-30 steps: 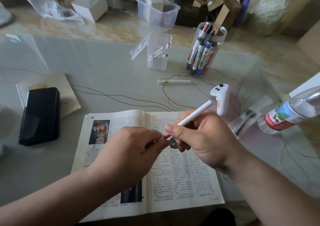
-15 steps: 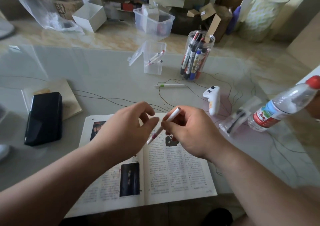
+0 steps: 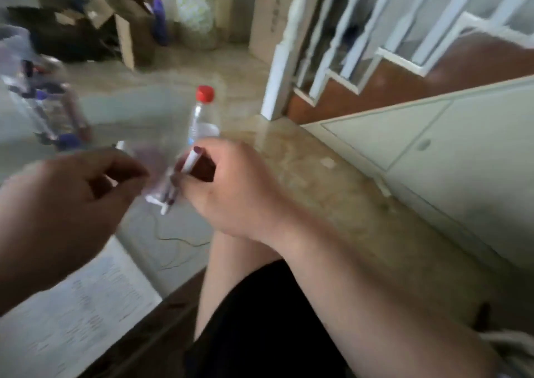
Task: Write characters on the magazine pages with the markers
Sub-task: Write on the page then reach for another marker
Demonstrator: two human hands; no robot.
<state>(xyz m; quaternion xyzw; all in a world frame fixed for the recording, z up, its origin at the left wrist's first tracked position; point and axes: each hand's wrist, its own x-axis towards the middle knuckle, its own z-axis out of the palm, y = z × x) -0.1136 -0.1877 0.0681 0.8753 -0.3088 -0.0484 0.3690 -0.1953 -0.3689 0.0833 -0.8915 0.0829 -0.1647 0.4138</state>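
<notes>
Fingers (image 3: 202, 192) curled round marker (image 3: 189, 162), right hand (image 3: 231, 186); left hand (image 3: 66, 192) loosely curled, blurred.

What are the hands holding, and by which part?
The right hand grips a white marker by its barrel, its dark end poking up. The left hand is too blurred to tell.

Glossy beige floor (image 3: 291, 158), white stair railing (image 3: 278, 71), pale cabinet doors (image 3: 390, 134), cardboard boxes (image 3: 127, 40)

White marker (image 3: 189, 161) tilted, dark end up; mag (image 3: 81, 305) open btm-left.
</notes>
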